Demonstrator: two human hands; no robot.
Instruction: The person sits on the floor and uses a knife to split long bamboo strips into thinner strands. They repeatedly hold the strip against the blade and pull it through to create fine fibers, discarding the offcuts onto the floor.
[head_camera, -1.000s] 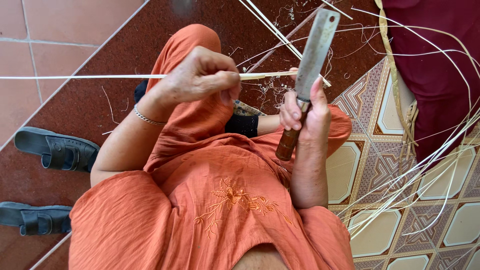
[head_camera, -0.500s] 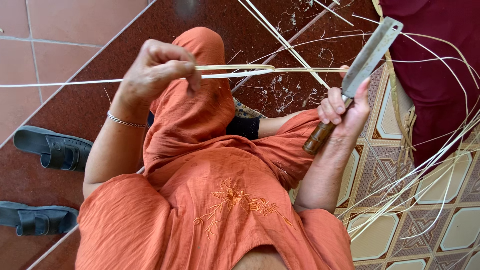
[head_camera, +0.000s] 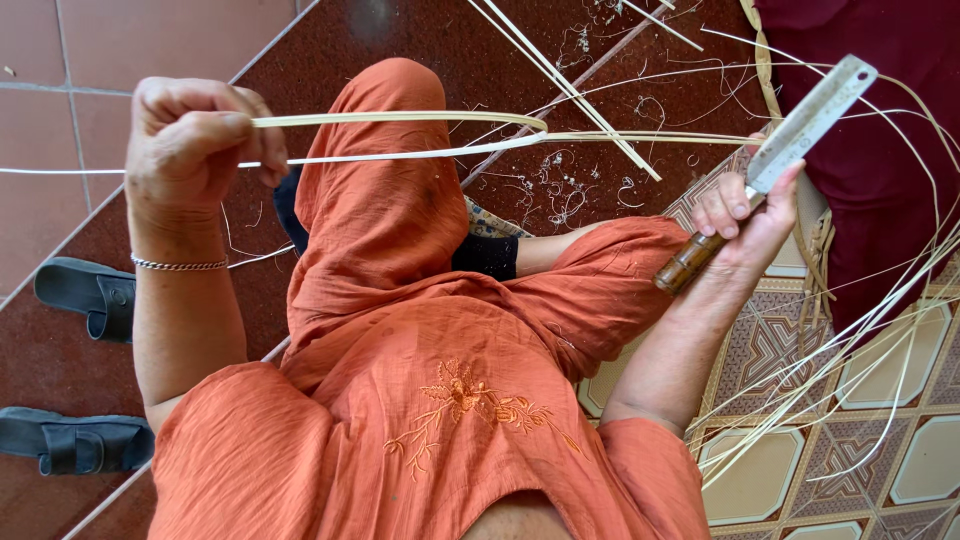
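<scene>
The left hand (head_camera: 195, 140) is raised above the bent knee with its grip pinched tight on a split cane strip (head_camera: 400, 135) stretching across to the right, while the right hand (head_camera: 745, 215), well apart, is clenched round a knife (head_camera: 790, 150) with a wooden handle.
</scene>
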